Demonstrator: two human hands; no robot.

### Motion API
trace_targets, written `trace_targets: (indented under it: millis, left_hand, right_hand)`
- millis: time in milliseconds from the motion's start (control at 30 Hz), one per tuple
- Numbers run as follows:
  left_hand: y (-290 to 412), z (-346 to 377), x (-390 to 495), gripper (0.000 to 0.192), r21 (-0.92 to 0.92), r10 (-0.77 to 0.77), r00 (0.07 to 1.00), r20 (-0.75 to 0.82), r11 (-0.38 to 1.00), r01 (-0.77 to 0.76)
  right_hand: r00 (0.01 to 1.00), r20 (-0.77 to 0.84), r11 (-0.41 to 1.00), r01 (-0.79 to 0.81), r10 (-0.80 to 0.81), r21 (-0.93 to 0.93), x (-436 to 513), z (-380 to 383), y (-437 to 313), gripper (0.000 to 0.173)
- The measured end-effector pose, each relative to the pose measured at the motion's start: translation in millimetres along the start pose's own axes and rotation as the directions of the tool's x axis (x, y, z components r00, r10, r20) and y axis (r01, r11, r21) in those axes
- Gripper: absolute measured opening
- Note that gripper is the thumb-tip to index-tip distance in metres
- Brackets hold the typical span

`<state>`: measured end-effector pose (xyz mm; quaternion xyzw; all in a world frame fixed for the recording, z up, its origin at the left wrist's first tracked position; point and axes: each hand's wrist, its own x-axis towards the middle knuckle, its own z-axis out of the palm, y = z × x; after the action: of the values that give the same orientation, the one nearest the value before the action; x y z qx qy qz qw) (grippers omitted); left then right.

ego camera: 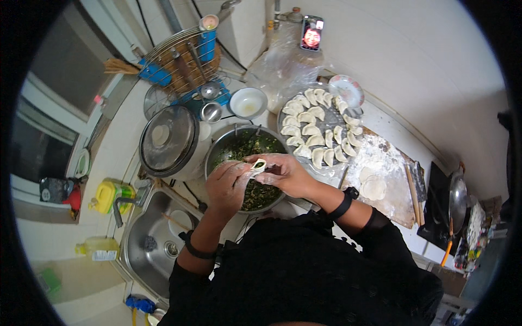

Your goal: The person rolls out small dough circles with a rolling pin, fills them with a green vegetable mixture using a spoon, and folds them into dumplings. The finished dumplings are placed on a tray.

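Over a large metal bowl (209,157), my left hand (229,183) and my right hand (288,173) together hold a dumpling (258,166). Its wrapper is folded up around green filling, which shows through a gap at the top. Flour dusts the fingers of both hands. Chopped green filling (261,197) lies in the bowl below. To the right of the bowl, a round tray (324,120) carries several pleated dumplings (314,129) set in curved rows. Flat dough wrappers (373,187) lie on a floured board (352,173) further right.
A rolling pin (413,193) rests along the board's right side, near a wok (457,199). Left of the bowl stands a lidded cooker (169,138). The sink (142,228) is at lower left, a white bowl (248,103) behind. A phone (312,33) leans at the back.
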<state>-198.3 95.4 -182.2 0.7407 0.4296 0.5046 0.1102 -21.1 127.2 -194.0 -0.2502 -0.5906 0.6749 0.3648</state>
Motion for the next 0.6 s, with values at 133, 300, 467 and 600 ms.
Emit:
trace_targets:
  millis: [133,300,467,600]
  left_hand:
    - [2,-1,4,0.021,0.066,0.059,0.998,0.007,0.996,-0.059]
    - [4,0,12,0.023,0.076,0.027,0.998,0.052,0.997,-0.031]
    - [8,1,12,0.020,0.079,-0.002,0.999,0.044,0.997,-0.002]
    - [11,-1,18,0.017,0.036,-0.078,0.993,0.089,0.997,0.075]
  right_hand:
    - [0.998,0.005,0.998,-0.057,0.057,0.027,-2,-2,-10,0.032]
    - [0.998,0.013,0.998,-0.066,0.066,-0.026,-1,-1,-16,0.025]
    - [0.997,0.025,0.997,-0.075,0.075,0.011,-1,1,-13,0.021]
    - [0.994,0.022,0.991,-0.105,0.107,-0.089,0,-3,-13,0.017]
